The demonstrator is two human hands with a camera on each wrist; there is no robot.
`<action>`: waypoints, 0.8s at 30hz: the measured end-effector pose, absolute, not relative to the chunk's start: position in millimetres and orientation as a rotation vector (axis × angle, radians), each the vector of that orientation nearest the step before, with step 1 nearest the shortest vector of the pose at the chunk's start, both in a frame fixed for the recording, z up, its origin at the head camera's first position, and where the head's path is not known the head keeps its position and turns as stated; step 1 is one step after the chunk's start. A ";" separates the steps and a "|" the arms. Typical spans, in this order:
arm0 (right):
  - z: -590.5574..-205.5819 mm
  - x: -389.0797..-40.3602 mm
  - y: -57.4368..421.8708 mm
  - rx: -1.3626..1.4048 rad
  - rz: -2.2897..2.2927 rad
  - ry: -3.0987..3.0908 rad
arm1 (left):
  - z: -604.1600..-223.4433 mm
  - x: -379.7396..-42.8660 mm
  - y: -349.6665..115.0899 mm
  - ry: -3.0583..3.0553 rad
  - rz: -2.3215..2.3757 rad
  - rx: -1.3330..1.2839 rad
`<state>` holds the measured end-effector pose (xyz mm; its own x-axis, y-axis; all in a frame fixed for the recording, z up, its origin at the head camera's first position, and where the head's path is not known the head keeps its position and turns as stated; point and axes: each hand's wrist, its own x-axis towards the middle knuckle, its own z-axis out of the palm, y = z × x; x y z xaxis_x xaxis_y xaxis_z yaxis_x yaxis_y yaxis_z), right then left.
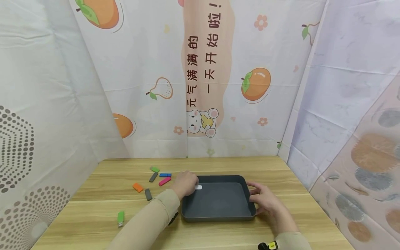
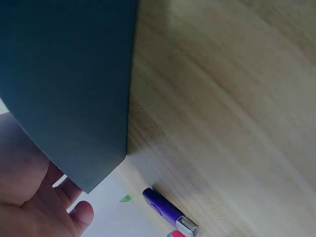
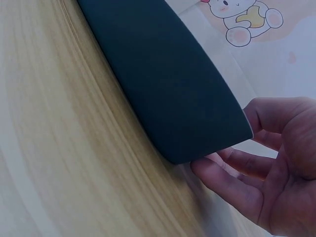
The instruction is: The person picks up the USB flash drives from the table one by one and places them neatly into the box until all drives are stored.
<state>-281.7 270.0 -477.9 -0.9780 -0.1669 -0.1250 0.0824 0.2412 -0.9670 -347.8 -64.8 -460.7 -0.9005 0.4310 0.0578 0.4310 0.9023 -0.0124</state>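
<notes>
A dark grey rectangular tray (image 1: 218,219) lies on the wooden table between both hands. My left hand (image 1: 184,184) is at its left rim, fingers bent down over the inner side. A white stick-shaped piece, like a USB stick (image 1: 198,187), pokes out from under those fingers, its other end hidden by them. In the left wrist view, the left fingers (image 2: 81,212) show past the tray's corner. My right hand (image 1: 265,198) holds the tray's right side. The right wrist view shows its fingers (image 3: 227,180) curled at the tray's end.
Left of the tray lie several USB sticks: green (image 1: 121,217), orange (image 1: 137,187), grey (image 1: 148,194), blue (image 1: 165,175) and pink (image 1: 165,181). A purple USB stick (image 2: 168,210) lies beside the tray in the left wrist view. Printed cloth (image 1: 150,121) hangs behind the table.
</notes>
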 end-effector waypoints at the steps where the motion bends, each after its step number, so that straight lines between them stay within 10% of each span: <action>1: -478.3 -282.0 270.1 -0.078 -1.818 2.310 | -461.0 -348.1 -64.5 -3.008 -0.002 -0.681; 24: -479.7 -282.7 270.1 -0.059 -1.797 2.347 | -459.0 -349.9 -61.1 -3.060 -0.022 -0.697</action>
